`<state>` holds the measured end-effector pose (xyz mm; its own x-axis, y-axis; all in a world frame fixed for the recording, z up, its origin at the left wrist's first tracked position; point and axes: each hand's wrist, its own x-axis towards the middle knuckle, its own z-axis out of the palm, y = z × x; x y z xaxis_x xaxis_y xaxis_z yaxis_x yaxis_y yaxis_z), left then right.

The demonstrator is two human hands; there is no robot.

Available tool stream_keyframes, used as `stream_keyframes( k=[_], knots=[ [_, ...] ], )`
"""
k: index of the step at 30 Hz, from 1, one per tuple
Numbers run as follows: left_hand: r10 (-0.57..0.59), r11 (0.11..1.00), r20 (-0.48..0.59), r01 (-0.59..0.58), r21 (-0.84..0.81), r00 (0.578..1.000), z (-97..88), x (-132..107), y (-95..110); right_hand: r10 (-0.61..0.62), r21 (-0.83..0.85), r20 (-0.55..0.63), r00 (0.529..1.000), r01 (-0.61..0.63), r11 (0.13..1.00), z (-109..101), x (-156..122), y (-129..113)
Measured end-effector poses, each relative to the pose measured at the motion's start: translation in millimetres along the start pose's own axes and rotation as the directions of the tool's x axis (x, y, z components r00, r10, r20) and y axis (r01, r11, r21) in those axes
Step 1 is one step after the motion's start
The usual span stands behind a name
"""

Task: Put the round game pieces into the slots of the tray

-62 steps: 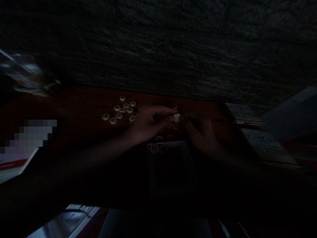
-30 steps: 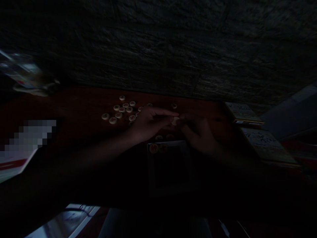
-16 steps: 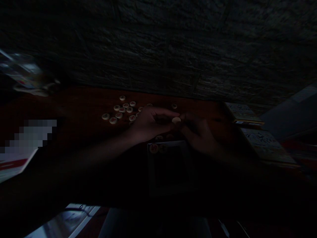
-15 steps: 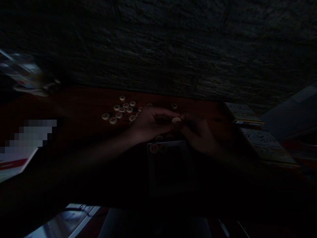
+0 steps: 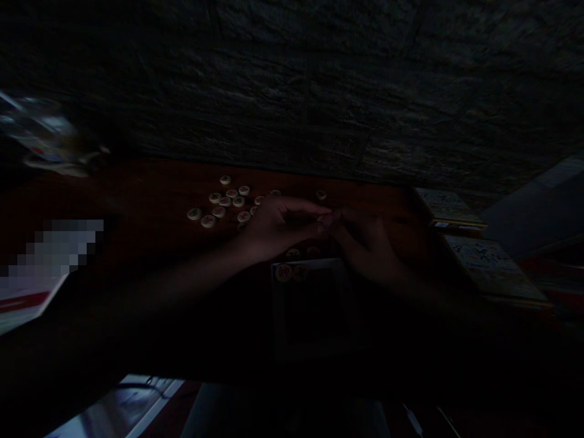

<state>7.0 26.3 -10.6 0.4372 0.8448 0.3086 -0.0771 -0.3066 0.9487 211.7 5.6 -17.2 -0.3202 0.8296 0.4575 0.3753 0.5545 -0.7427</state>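
My left hand and my right hand meet over the table. Fingertips of both pinch one round xiangqi piece, mostly covered by the fingers. Just below them is a shallow open box, dark inside. Two xiangqi pieces lie side by side in its far left corner, one with a red character and a dimmer one. Beyond the box's far edge, two more pieces lie under my hands. Left of my left hand, several loose pieces are scattered, characters up.
A lone piece lies near the stone wall. Two patterned boxes stand at the table's right. A clear container is at the far left, and a partly blurred white and red item at the left edge. The light is very dim.
The piece between my fingertips has turned, so its pale round face no longer shows and more of it is covered. My hands have otherwise barely moved.
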Motion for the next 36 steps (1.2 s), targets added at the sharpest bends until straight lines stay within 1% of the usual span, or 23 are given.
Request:
stream_keyframes(
  k=[5, 8, 10, 15, 17, 21, 26, 31, 33, 36],
  knots=[
    [-0.077, 0.988, -0.015, 0.074, -0.134, 0.997, 1.8, -0.1, 0.0, 0.013, -0.022, -0.005, 1.000, -0.013, 1.000, -0.1, 0.0, -0.8],
    [-0.109, 0.980, -0.018, 0.105, -0.168, 0.994, 1.9, 0.5, 0.4, 0.011, -0.039, -0.007, 1.000, -0.012, 0.999, -0.3, -0.8, 0.2],
    [-0.096, 0.985, -0.010, 0.094, -0.144, 0.995, 1.1, 0.9, 0.4, 0.007, -0.034, -0.003, 1.000, -0.007, 0.999, -0.5, -1.3, 1.4],
    [-0.010, 1.000, 0.025, 0.010, -0.009, 1.000, -0.7, 0.9, 0.1, 0.033, -0.040, -0.013, 0.999, -0.034, 0.999, -0.5, -0.8, 2.8],
    [-0.003, 1.000, 0.029, 0.002, 0.003, 1.000, -0.5, 1.0, -0.1, 0.048, -0.034, -0.022, 0.999, -0.049, 0.998, -0.2, -0.3, 2.1],
    [-0.022, 0.999, 0.022, 0.023, -0.044, 1.000, 0.0, 1.3, -0.3, 0.050, 0.004, -0.023, 0.999, -0.050, 0.999, 0.3, -0.5, -0.4],
    [-0.065, 0.993, -0.024, 0.062, -0.100, 0.998, 0.5, 0.4, 1.6, 0.042, 0.032, -0.010, 0.999, -0.041, 0.999, -0.8, -1.4, -1.2],
    [-0.117, 0.963, -0.040, 0.103, -0.248, 0.992, 0.9, 0.7, 2.8, 0.015, 0.009, 0.000, 1.000, -0.015, 1.000, -0.5, -2.1, 4.4],
    [-0.130, 0.956, -0.050, 0.112, -0.270, 0.990, 0.7, 1.4, 2.7, -0.005, 0.001, -0.013, 1.000, 0.005, 1.000, 0.3, -2.4, 5.4],
    [-0.148, 0.958, -0.045, 0.132, -0.256, 0.988, 0.4, 2.0, 3.6, -0.037, -0.014, -0.055, 0.998, 0.036, 0.999, 1.3, -3.0, 4.4]
  ],
)
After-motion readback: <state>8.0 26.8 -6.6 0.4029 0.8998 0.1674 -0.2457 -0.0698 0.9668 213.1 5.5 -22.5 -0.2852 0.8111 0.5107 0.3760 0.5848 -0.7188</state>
